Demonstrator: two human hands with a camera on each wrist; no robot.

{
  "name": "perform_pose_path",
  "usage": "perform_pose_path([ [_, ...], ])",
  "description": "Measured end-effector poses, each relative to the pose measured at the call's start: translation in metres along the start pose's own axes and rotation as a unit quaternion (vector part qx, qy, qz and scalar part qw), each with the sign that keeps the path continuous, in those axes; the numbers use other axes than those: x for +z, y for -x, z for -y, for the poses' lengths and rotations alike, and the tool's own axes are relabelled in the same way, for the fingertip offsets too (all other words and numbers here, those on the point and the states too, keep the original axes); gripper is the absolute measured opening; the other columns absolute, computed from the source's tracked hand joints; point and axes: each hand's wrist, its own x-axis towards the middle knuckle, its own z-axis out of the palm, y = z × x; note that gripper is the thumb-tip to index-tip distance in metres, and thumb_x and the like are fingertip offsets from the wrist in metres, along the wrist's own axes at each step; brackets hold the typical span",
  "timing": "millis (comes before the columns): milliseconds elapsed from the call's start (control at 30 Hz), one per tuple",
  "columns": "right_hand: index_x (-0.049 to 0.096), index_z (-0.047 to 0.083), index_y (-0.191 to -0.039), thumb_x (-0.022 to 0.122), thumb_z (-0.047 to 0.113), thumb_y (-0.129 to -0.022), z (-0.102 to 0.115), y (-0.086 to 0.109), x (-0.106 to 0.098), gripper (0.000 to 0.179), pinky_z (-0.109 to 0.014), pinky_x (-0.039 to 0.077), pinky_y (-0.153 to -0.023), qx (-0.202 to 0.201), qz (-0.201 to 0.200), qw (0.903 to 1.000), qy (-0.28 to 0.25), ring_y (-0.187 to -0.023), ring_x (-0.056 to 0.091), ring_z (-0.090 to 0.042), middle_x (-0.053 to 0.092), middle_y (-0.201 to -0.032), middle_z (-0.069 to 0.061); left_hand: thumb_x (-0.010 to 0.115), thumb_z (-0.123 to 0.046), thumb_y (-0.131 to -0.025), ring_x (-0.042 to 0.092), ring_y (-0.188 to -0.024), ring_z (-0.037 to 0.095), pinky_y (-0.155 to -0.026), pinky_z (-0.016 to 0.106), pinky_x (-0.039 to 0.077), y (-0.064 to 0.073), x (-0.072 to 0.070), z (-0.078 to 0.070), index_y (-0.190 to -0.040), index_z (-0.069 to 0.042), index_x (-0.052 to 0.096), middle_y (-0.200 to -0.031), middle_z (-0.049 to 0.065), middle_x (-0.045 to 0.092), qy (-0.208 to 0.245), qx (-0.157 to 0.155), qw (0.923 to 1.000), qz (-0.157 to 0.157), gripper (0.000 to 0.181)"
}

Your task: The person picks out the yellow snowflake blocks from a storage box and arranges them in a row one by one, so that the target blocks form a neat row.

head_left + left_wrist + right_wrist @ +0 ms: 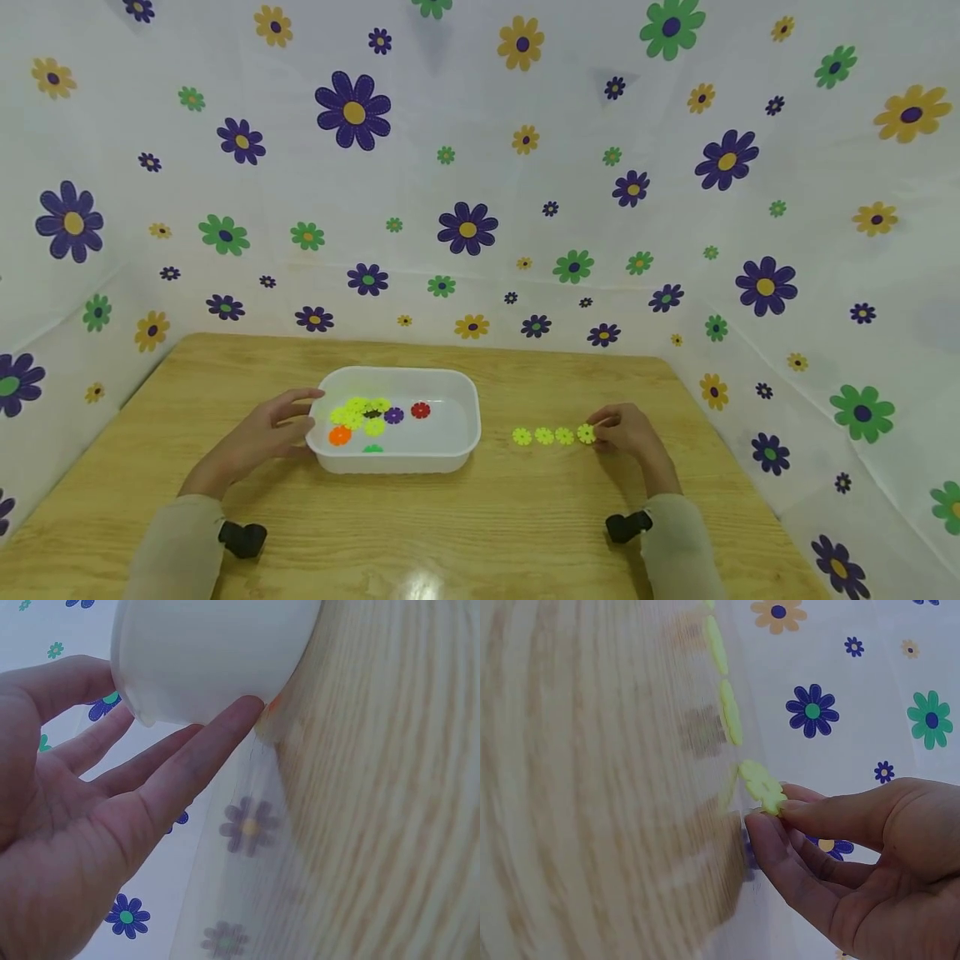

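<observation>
The right hand has its grip clamped on a yellow flower disc, tilted just right of a row of three matching discs on the desk, while the left hand, fingers apart, touches the left end of a white tray.

White flowered cloth (purple, green, yellow blooms) backs the wooden table.

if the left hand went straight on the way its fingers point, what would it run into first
The left end of the white tray. The left hand already seems to touch it there, with no clear gap in the head view, though exact contact is hard to judge.
</observation>
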Motion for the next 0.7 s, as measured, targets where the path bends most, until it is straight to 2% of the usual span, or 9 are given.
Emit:
perform_pose_path([
  [433, 0.069, -0.012, -0.112, 0.062, -0.005, -0.095, -0.0016, -0.0006, -0.0008, 0.020, -0.032, 0.066, -0.070, 0.018, -0.003, 0.9998, 0.004, -0.075, 0.073, -0.017, 0.071, -0.100, -0.025, 0.059, -0.031, -0.106, 0.053, -0.136, 0.052, -0.095, 0.043, 0.063, 0.0009, 0.0005, -0.0030, -0.160, -0.010, 0.032, -0.163, 0.033, 0.029, -0.009, -0.002, 0.9999, -0.005, 0.064],
  [700, 0.068, -0.013, -0.112, 0.064, -0.004, -0.095, -0.0001, 0.0001, -0.0001, 0.020, -0.033, 0.066, -0.071, 0.013, 0.002, 0.9998, 0.013, -0.076, 0.073, -0.018, 0.071, -0.100, -0.026, 0.059, -0.033, -0.105, 0.052, -0.137, 0.052, -0.094, 0.042, 0.063, 0.0010, 0.0004, -0.0013, -0.159, -0.010, 0.034, -0.165, 0.031, 0.028, -0.015, 0.001, 0.9999, -0.008, 0.064],
])
